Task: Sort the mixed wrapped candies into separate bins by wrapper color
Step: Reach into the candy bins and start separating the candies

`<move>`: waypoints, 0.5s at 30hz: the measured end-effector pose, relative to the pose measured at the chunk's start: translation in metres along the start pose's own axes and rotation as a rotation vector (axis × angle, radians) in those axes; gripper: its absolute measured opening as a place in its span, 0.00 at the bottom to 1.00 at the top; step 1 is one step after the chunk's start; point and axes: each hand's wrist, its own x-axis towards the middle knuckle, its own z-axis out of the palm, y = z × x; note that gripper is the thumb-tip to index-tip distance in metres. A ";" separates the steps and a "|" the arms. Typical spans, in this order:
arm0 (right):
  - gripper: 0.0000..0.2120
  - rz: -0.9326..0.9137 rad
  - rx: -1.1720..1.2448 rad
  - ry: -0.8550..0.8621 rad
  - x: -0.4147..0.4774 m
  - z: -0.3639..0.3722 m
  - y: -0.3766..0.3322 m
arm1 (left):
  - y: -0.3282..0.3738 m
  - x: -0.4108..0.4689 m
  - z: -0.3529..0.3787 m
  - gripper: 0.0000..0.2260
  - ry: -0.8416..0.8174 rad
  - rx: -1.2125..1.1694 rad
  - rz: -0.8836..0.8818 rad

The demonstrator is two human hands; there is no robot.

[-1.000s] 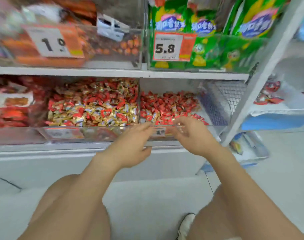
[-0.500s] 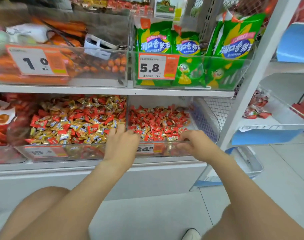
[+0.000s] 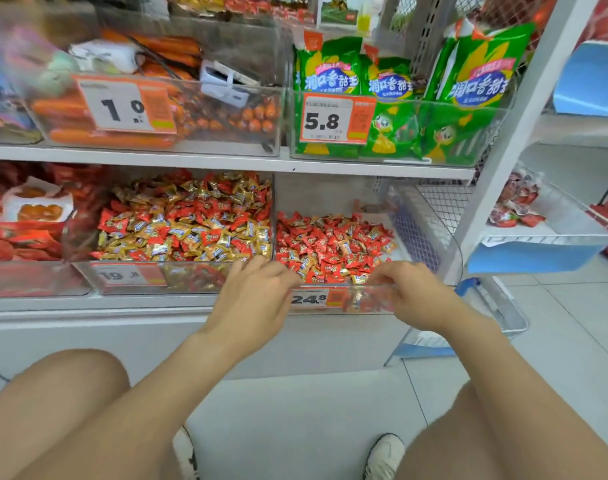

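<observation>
Two clear bins sit side by side on the lower shelf. The left bin (image 3: 87, 277) holds mixed red and gold wrapped candies (image 3: 188, 220) and has a 19.8 tag. The right bin (image 3: 333, 301), tagged 24.8, holds mostly red candies (image 3: 333, 244) with some gold ones among them. My left hand (image 3: 257, 292) curls its fingers over the right bin's front left corner. My right hand (image 3: 411, 296) grips the same bin's front wall near its right end. Neither hand holds a candy.
The shelf above carries a bin of orange sausages (image 3: 164, 109) and a bin of green corn packs (image 3: 399, 98). A white wire basket (image 3: 430, 216) stands to the right of the candy bins. A white upright post (image 3: 510, 140) borders the shelf. My knees and shoes are below.
Both hands reached in and settled on the right bin's front rim. My left hand shifted a little to the right, from the left bin's front towards the corner between the bins.
</observation>
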 end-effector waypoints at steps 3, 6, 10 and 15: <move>0.21 -0.129 0.061 0.242 -0.010 0.003 -0.053 | -0.018 -0.021 -0.023 0.04 0.103 -0.201 -0.074; 0.19 -0.417 0.122 0.399 -0.008 0.021 -0.129 | -0.061 -0.041 -0.030 0.07 0.116 -0.076 -0.282; 0.16 -0.544 -0.039 0.389 0.041 0.066 -0.205 | -0.121 -0.060 -0.032 0.18 0.005 0.193 -0.510; 0.25 -0.377 -0.203 0.292 0.094 0.101 -0.231 | -0.154 -0.059 -0.027 0.22 -0.043 0.260 -0.497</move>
